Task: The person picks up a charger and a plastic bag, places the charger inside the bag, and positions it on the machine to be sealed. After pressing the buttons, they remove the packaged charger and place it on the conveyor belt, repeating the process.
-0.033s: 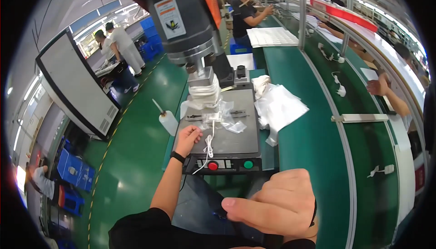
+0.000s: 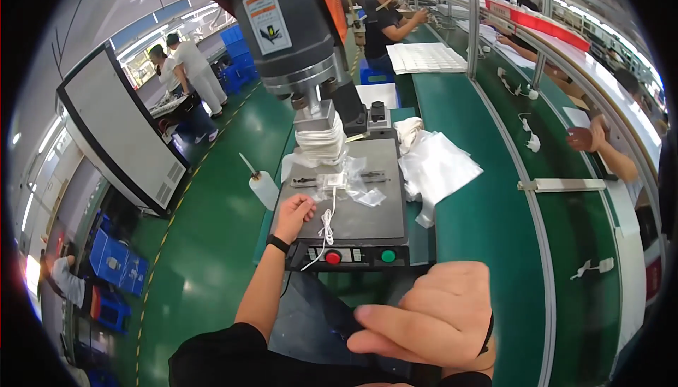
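My left hand (image 2: 295, 216) rests with curled fingers on the dark base plate (image 2: 374, 210) of a press. Just right of it lies a bundled white cable (image 2: 327, 226), leading up to a small white block (image 2: 332, 182) on clear plastic film (image 2: 365, 194). Above the block hangs the press head (image 2: 286, 27), its metal tool end (image 2: 318, 140) wrapped in white material. Close to the camera, my right hand (image 2: 438, 309) is closed in front of the press, thumb and forefinger toward the left. Its other fingertips are hidden, so anything inside them cannot be seen.
A red button (image 2: 332, 256) and a green button (image 2: 388, 255) sit on the press front. Left of the plate stands a white squeeze bottle (image 2: 263, 188); plastic bags (image 2: 441, 171) lie to its right. White adapters rest on the green conveyor (image 2: 508, 133). A co-worker (image 2: 385, 23) sits beyond.
My right thumb and forefinger have shifted slightly against each other. The view has moved a little; my left hand stays in place.
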Demonstrator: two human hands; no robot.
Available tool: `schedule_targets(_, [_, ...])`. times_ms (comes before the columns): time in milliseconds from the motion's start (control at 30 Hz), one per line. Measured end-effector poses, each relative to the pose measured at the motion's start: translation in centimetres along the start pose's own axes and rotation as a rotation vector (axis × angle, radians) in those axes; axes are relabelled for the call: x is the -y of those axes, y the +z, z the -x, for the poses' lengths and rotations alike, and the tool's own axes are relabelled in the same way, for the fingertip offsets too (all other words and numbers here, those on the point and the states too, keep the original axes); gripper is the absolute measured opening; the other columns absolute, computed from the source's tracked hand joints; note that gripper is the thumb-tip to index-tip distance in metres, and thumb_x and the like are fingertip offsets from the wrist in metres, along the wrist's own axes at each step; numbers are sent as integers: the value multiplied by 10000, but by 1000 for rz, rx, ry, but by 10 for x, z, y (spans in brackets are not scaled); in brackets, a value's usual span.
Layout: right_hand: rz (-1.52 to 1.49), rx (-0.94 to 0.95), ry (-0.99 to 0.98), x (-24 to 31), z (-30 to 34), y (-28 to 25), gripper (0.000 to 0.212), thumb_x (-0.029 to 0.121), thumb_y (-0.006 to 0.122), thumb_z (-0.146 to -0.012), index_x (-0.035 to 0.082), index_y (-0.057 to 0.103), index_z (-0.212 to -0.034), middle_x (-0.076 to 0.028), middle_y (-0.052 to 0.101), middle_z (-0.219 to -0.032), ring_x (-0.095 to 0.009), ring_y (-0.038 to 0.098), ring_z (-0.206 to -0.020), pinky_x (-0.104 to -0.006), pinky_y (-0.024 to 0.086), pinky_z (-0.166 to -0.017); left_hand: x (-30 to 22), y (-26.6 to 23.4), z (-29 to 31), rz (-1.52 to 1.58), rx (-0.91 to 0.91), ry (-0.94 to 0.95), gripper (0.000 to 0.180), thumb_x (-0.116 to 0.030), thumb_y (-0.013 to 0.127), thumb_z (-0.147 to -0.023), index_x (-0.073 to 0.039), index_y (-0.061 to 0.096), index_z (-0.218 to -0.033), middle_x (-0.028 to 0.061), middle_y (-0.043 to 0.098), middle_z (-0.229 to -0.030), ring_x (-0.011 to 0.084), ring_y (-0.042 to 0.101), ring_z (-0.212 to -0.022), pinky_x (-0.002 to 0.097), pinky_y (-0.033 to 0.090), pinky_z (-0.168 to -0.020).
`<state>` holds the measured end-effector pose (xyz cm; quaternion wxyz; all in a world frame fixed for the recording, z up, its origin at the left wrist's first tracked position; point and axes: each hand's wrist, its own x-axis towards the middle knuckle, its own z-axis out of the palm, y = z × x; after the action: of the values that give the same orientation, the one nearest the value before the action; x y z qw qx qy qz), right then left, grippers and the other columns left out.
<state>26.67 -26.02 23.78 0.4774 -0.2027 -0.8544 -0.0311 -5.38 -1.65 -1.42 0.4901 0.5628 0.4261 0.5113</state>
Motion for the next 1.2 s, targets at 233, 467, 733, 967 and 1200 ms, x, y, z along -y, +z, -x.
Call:
schedule_targets(233, [-71, -163, -108, -16, -11, 41, 250, 221, 863, -706, 93, 714, -860, -25, 672, -817, -156, 561, -520, -243, 430, -463, 14, 0, 7, 63, -7, -13, 127, -155, 598, -993, -43, 646, -958, 24, 673, -834, 81, 581, -669, 216, 448, -612])
schedule_targets(467, [-142, -140, -55, -26, -11, 48, 196, 183, 813, -766, 81, 736, -915, -70, 700, -875, -169, 561, -524, -260, 442, -473, 26, -1, -4, -20, 12, -77, 124, -183, 610, -991, -65, 631, -960, 14, 665, -830, 69, 560, -657, 213, 436, -596])
schedule_targets(733, [-48, -39, 51, -28, 5, 31, 218, 247, 739, -854, 65, 727, -972, -86, 715, -909, -207, 613, -585, -327, 503, -585, 17, 13, -32, -2, 56, 34, 173, -181, 576, -1004, -62, 619, -886, 5, 619, -758, 75, 525, -638, 225, 413, -582])
schedule_targets(967, [-16, 242, 343, -49, -5, 4, 494, 341, 770, -784, 80, 655, -1189, -122, 694, -1115, -298, 680, -892, -384, 548, -791, 44, 8, -50, 17, 62, -99, 148, -164, 576, -1007, -54, 612, -914, 3, 621, -787, 66, 501, -637, 213, 396, -578])
schedule_targets(1200, [1052, -260, 432, -83, 29, -64, 789, 330, 798, -796, 63, 466, -1460, -216, 292, -1593, -432, 245, -1472, -566, 200, -1172, 18, -6, -29, 44, 16, 38, 151, -169, 564, -1018, -50, 616, -943, 16, 618, -785, 84, 527, -666, 228, 412, -605])
